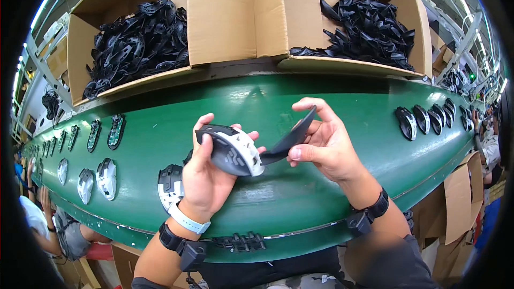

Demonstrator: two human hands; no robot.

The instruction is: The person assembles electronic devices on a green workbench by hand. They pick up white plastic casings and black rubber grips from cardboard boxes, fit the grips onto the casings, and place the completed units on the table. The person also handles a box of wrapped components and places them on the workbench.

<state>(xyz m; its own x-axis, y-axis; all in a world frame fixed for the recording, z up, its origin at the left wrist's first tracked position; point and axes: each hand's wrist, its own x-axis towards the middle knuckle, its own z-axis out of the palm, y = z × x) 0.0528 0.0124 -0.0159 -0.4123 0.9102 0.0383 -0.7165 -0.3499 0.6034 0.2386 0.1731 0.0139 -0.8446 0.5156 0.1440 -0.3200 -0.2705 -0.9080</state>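
Observation:
In my left hand point(206, 174) rests a black and white curved housing point(235, 152), shaped like a computer mouse. My thumb lies over its black side, and my fingers support it from behind. My right hand point(326, 144) pinches a thin, curved black plastic panel point(289, 138) between thumb and fingers. The panel's lower end meets or overlaps the right end of the housing; I cannot tell whether they are joined. Just left of my left wrist, another black and white housing point(170, 184) lies on the green conveyor belt point(289, 203), partly covered by my hand.
Two cardboard boxes of black plastic panels, one at the left point(139, 43) and one at the right point(369, 32), stand beyond the belt. White-sided housings point(106, 179) and green circuit boards in black trays point(116, 131) lie left. Finished-looking black housings point(407, 123) line the right. Other people sit at both sides.

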